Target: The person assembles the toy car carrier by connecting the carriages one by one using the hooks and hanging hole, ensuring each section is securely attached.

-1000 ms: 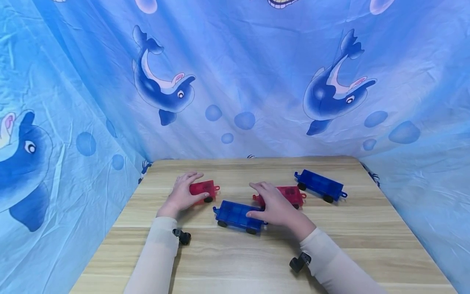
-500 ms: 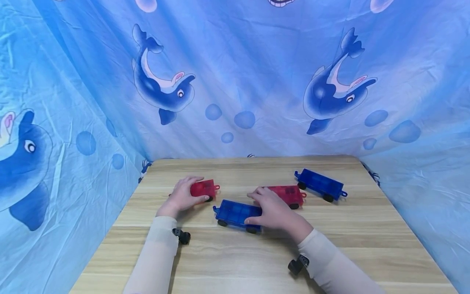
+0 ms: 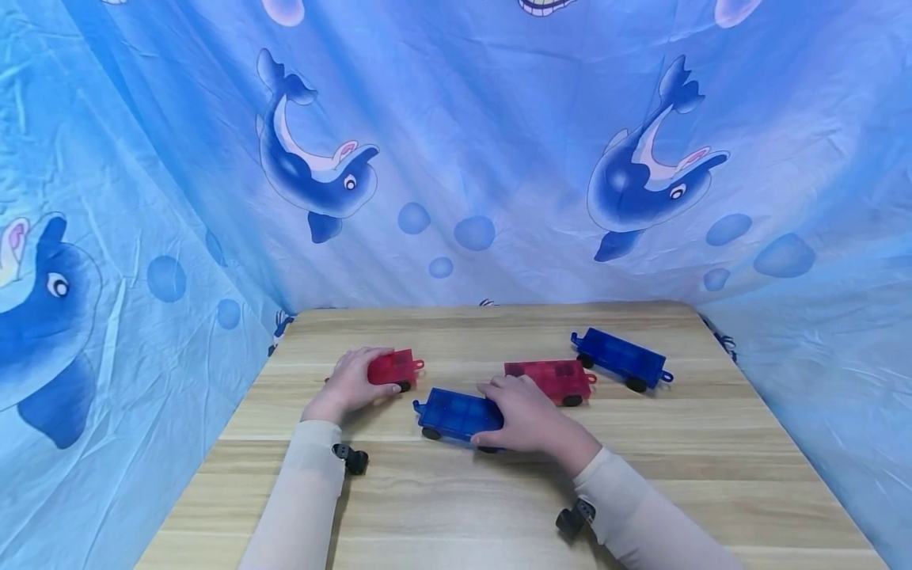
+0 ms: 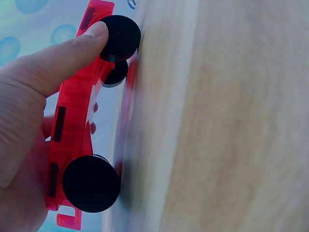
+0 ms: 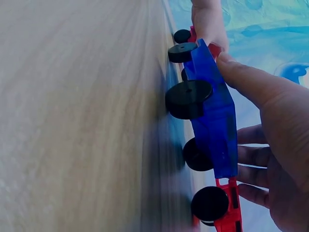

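Note:
My left hand (image 3: 351, 383) grips a red toy train car (image 3: 393, 368) at the left of the table; the thumb lies against a black wheel in the left wrist view and other fingertips show on the far side. Its loop end sticks out to the right. My right hand (image 3: 529, 416) holds the right end of a blue toy train car (image 3: 456, 412), thumb on the near side, fingers reaching over the far side. This car's hook end points left. Behind the right hand stands a second red toy train car (image 3: 559, 382), apart from the blue one.
A second blue toy train car (image 3: 621, 358) stands slanted at the back right, near the second red one. The wooden table (image 3: 442, 507) ends at a dolphin-print cloth (image 3: 470, 158) that hangs behind it and on both sides.
My right hand has slid left and down onto the blue car, its fingers drawing in. My left fingers have settled closer round the red car, which has shifted very slightly left.

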`<control>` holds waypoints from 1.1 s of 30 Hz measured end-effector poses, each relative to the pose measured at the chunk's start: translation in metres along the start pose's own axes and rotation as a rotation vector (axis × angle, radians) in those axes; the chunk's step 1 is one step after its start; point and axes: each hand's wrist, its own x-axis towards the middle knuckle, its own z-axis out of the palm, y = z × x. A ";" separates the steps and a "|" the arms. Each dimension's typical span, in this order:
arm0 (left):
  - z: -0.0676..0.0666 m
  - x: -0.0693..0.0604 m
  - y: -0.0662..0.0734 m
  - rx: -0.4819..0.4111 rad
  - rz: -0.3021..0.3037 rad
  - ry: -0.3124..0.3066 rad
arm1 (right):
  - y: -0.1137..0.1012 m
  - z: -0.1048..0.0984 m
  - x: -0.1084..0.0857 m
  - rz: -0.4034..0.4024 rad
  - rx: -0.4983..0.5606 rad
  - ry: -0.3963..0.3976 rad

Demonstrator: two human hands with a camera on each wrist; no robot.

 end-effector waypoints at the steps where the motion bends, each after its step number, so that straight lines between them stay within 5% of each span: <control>1: 0.000 0.000 0.000 0.001 0.000 0.001 | -0.001 0.000 0.000 -0.001 0.003 -0.006; 17: -0.002 -0.002 -0.001 -0.040 -0.012 0.022 | -0.003 0.012 0.004 0.016 -0.028 -0.018; 33: -0.011 -0.003 -0.006 -0.151 -0.042 0.038 | -0.011 0.015 0.013 0.006 -0.061 0.108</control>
